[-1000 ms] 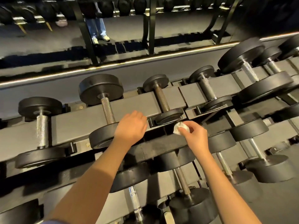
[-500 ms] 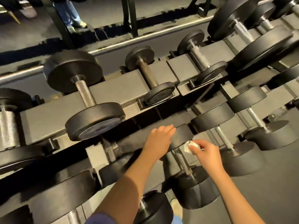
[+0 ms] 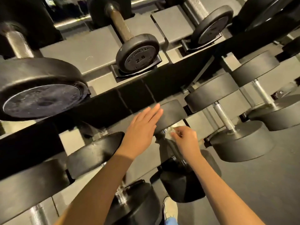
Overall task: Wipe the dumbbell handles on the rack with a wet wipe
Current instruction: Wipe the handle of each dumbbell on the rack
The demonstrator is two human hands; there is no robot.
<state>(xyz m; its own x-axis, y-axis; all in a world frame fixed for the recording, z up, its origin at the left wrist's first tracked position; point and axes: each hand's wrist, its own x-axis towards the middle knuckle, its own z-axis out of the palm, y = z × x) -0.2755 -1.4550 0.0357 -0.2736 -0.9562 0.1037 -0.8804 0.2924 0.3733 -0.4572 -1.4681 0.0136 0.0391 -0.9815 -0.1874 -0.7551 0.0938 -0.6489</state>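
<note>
On the lower tier of the rack [image 3: 100,104], under the left hand [image 3: 141,129]: the far head [image 3: 170,114] of one dumbbell. That hand lay flat on it, fingers straight and together, gripping nothing, likely steadying it.

Just right of it, the right hand [image 3: 186,141] pinched a small crumpled wet wipe [image 3: 171,129] in its fingertips. The wipe sat at the far end of the handle [image 3: 174,149], beside the far head. Touching the bar or just off it: too blurred to tell. The near head [image 3: 181,184] lay below the right wrist.

Judgement: start of this handle's wipe. To do it well, fold the wipe round the bar rather than dabbing, draw it toward the near head, and twist to reach the underside. Left palm should press down so the dumbbell does not roll.
</note>
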